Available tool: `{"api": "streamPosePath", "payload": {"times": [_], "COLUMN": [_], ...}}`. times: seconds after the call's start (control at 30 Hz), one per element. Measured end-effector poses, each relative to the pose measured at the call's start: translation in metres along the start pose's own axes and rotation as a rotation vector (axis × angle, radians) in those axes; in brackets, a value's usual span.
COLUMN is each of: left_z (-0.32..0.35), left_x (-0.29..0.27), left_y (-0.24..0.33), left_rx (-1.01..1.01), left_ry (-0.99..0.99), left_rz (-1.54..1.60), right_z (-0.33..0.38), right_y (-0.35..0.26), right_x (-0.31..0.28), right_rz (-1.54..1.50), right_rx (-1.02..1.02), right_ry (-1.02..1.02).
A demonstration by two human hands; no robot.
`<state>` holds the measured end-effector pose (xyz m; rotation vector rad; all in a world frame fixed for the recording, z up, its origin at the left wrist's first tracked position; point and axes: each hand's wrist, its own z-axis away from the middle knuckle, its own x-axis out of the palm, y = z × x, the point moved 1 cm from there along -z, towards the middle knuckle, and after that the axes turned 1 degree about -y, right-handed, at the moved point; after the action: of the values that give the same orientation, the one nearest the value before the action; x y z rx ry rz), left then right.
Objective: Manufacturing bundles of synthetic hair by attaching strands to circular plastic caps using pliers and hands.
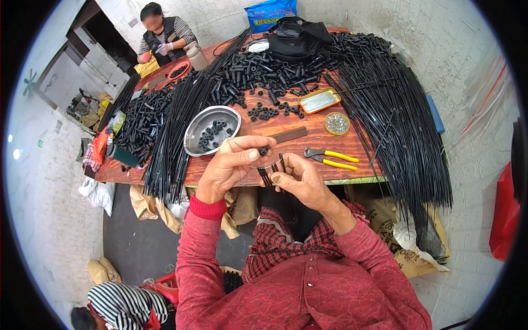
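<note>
Currently pinching small black piece [264,151] in left hand [228,165], clamping slim black strips [264,177] in right hand [302,179] just nearside of piece, with long axes slanting bodyward, at table's [336,144] near edge.

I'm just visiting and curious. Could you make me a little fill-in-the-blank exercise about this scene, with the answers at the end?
1. The pliers have handles coloured ____.
2. The metal bowl holds small pieces coloured ____.
3. The hand pinching a black piece between thumb and finger is the wearer's own ____ one.
4. Behind the black bag, a pack is mainly coloured ____.

Missing words: yellow; black; left; blue.
</note>
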<state>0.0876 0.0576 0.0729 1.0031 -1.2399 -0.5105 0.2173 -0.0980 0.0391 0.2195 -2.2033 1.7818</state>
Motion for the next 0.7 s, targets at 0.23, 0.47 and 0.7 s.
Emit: {"api": "streamPosePath", "payload": {"times": [0.23, 0.47, 0.7], "left_z": [0.001, 0.009, 0.01], "left_x": [-0.005, 0.0, 0.003], "left_y": [-0.007, -0.006, -0.004], "left_rx": [0.031, 0.026, 0.054], "left_ry": [0.009, -0.068, -0.067], "left_rz": [0.032, 0.042, -0.108], "right_z": [-0.001, -0.003, -0.002], "right_y": [0.0, 0.005, 0.003], "right_x": [0.002, 0.001, 0.003], "right_rz": [0.007, 0.049, 0.0], "right_rx": [-0.005, 0.0, 0.0], "right_ry": [0.0, 0.008, -0.031]}}
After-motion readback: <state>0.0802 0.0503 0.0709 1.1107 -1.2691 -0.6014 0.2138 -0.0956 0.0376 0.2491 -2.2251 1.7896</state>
